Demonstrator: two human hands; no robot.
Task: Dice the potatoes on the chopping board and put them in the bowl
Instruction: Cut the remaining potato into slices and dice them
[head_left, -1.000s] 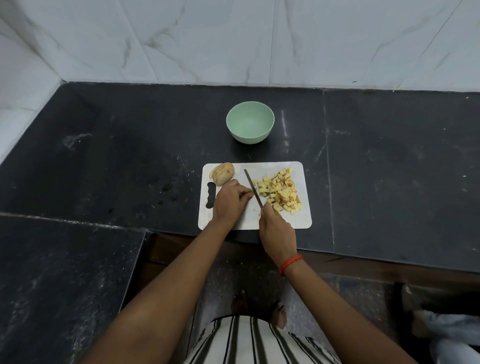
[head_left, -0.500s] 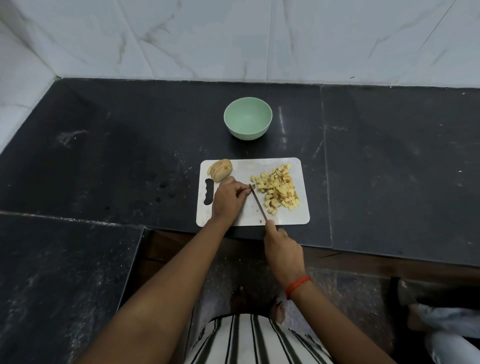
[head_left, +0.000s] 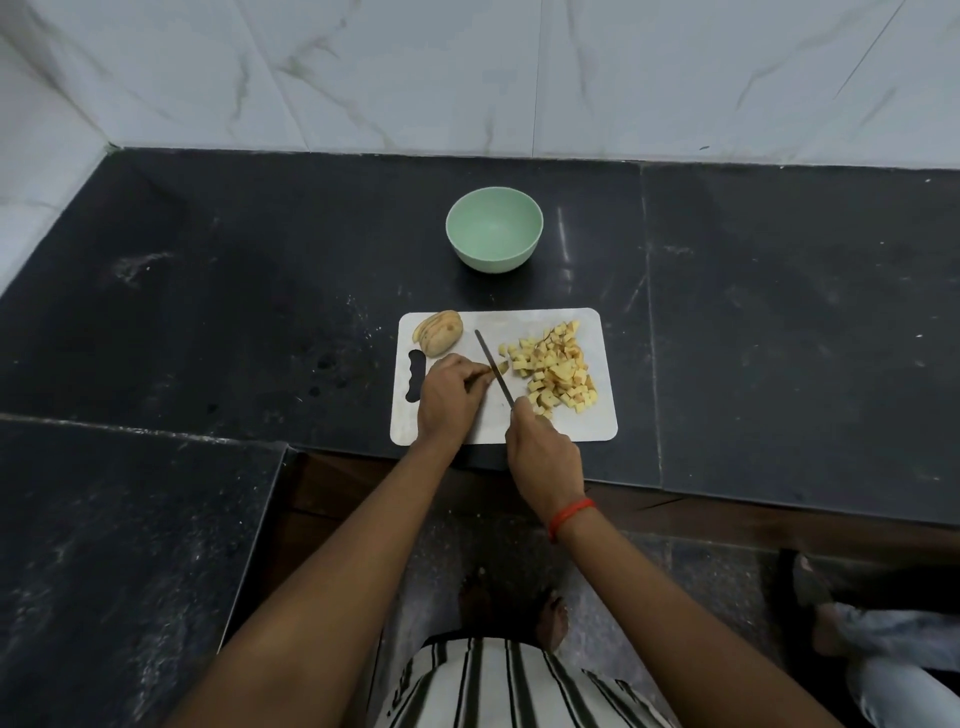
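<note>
A white chopping board (head_left: 582, 431) lies on the black counter near its front edge. A heap of diced potato (head_left: 553, 371) covers the board's right half. A sliced potato half (head_left: 439, 332) sits at the board's far left corner. My left hand (head_left: 449, 397) pinches a small potato piece (head_left: 501, 368) against the board. My right hand (head_left: 543, 449) grips the handle of a knife (head_left: 493, 366), whose blade lies right beside that piece. A pale green bowl (head_left: 493, 228), with nothing in it, stands on the counter behind the board.
The black stone counter (head_left: 779, 312) runs to a marble wall behind. A lower black slab (head_left: 104, 545) lies at the near left. Another person's legs (head_left: 883, 649) show at the bottom right on the floor.
My right hand drew the knife back toward me, then pushed it forward again across the potato piece. My left hand stayed on the piece.
</note>
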